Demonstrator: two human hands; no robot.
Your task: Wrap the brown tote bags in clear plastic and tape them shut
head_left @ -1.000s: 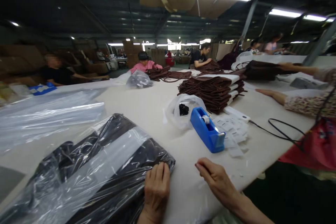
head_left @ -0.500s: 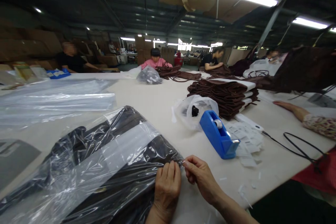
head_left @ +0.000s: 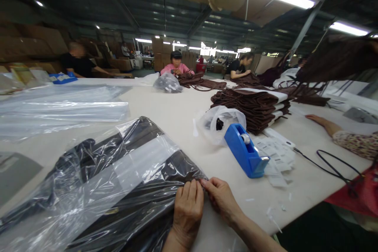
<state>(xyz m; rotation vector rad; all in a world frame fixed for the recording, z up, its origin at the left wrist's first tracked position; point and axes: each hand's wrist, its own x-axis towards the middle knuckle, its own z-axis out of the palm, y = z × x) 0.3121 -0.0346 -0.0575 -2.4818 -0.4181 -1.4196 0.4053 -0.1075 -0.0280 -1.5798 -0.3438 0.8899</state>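
A long white work table [head_left: 177, 114] in a dim factory hall is seen from a head cam. At the near edge a dark bag [head_left: 124, 189], sealed in crinkled clear film, is laid flat & fills the lower left of the view. The left hand [head_left: 187, 208] is laid palm-down on the bag's near right corner, fingers straight & together. Nothing is clasped, and the film is pressed beneath it. The right hand [head_left: 221, 199] is set close against it. Its thumb & forefinger are pinched shut on the film's edge at that same corner.

Beyond the right hand a blue tape dispenser [head_left: 246, 151] is stood on the table, w/ a loose heap of white labels [head_left: 277, 157] just to its right. Behind the dispenser a small clear pouch [head_left: 224, 122] w/ a black item inside is seen, & behind that a stack of brown bags [head_left: 254, 106]. Flat clear poly bags [head_left: 59, 110] are piled at far left. A black cord [head_left: 333, 161] is looped at the right, near red cloth [head_left: 360, 193]. A co-worker's hand [head_left: 320, 120], in a patterned sleeve, is rested on the table at far right. Other seated people are seen in the bkgd, too small for detail.
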